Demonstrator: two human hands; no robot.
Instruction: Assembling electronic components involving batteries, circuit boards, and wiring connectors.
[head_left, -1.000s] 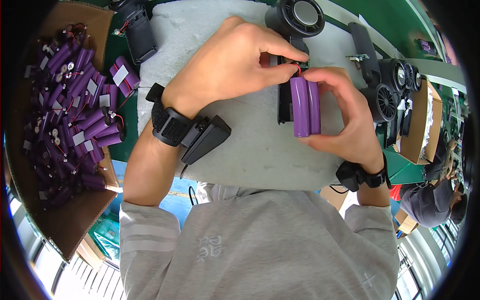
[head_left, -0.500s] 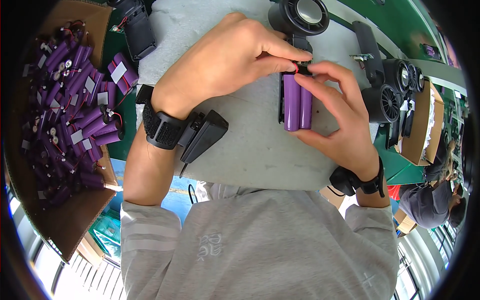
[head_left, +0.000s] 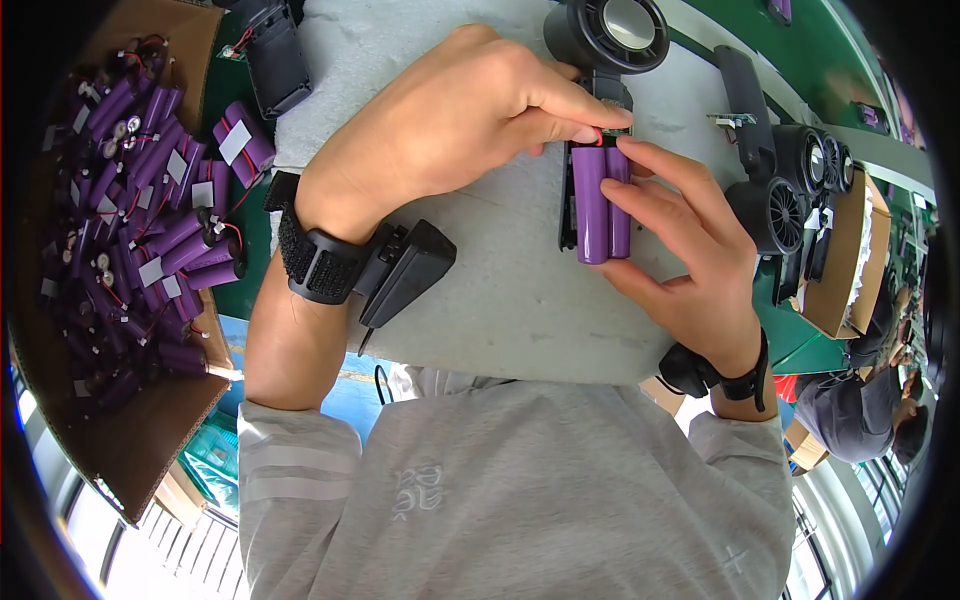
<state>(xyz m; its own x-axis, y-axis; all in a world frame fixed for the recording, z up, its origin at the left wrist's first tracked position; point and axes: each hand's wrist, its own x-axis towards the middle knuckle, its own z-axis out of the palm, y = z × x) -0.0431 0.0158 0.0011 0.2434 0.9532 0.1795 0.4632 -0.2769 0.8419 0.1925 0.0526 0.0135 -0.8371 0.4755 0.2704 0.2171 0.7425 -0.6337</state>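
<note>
Head view: my left hand (head_left: 450, 120) fingers pinch the red wire at the battery pack (head_left: 600, 200), 1 o'clock on the gray surface (head_left: 500, 290). Right hand (head_left: 690, 250) fingers grip the pack in its black holder. Seating step, I'd judge; next needs a firm press down.

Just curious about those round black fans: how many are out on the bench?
3 clearly: one fan above the hands, one right of the purple battery pack, one behind it; more may hide behind.
</note>
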